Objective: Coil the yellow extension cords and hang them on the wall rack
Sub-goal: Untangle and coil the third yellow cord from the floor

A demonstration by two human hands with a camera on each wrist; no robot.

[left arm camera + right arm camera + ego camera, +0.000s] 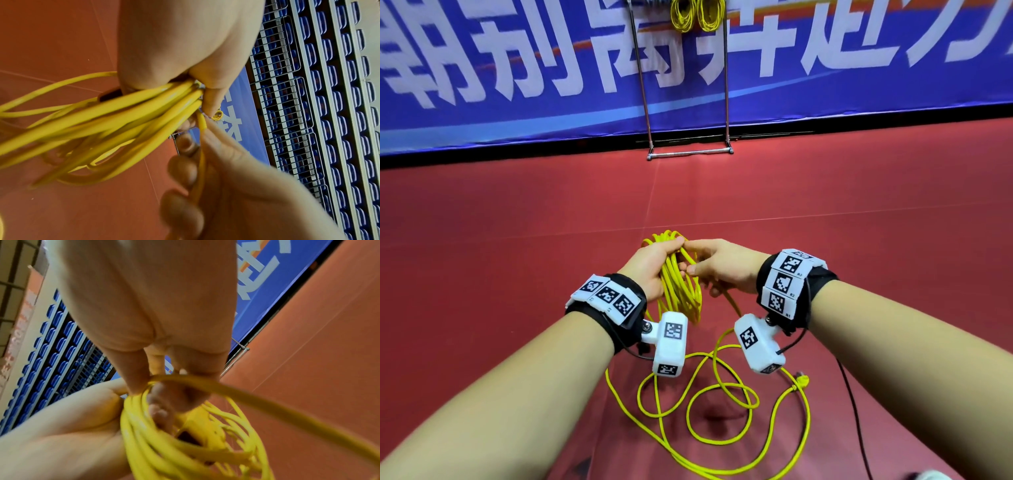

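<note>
My left hand (654, 263) grips a bundle of yellow cord loops (681, 291) that hang below it, fingers curled over the top of the coil (127, 110). My right hand (717, 265) meets it from the right and pinches one strand of the same cord (202, 126) against the bundle (164, 379). From my right hand the loose cord (722, 404) trails down and lies in slack loops on the red floor, ending in a yellow plug (802, 380). Two coiled yellow cords (697, 15) hang on the metal rack (726, 85) against the blue wall ahead.
The rack's foot bar (690, 153) rests on the red floor (517, 222) at the base of the blue banner wall (517, 85). A black cable (854, 411) runs along the floor at the right. Rows of blue seats (329, 97) rise beyond the banner.
</note>
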